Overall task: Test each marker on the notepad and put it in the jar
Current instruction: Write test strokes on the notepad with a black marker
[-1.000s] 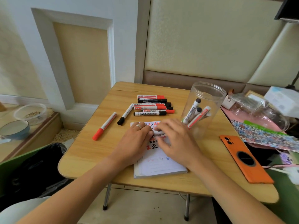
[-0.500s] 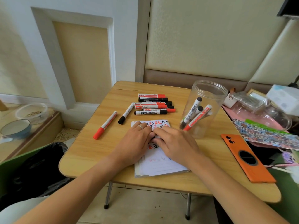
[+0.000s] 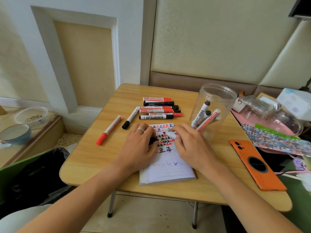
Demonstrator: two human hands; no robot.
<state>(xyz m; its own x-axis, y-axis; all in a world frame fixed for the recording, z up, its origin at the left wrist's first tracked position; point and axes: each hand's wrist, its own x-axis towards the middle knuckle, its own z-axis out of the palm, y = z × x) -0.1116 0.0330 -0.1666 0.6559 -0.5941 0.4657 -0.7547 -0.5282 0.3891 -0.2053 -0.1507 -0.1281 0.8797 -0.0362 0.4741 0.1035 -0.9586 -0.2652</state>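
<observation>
A white notepad (image 3: 168,170) covered in red and black test marks lies at the table's near middle. My right hand (image 3: 190,145) grips an uncapped black marker (image 3: 170,134), tip pointing left just over the page. My left hand (image 3: 139,145) rests on the pad's left side, closed on the black cap (image 3: 152,140). A clear plastic jar (image 3: 218,98) stands to the right with three markers (image 3: 204,117) leaning inside. Several red and black markers (image 3: 158,110) lie piled behind the pad.
A red marker (image 3: 109,130) and a black one (image 3: 130,117) lie loose on the left of the wooden table (image 3: 87,165). An orange phone (image 3: 255,163) lies at the right, with clutter behind it. Bowls (image 3: 15,133) sit on a low ledge at the left.
My hands have drawn apart: the cap has come off the marker, staying in my left hand, while the bare tip now shows in my right hand.
</observation>
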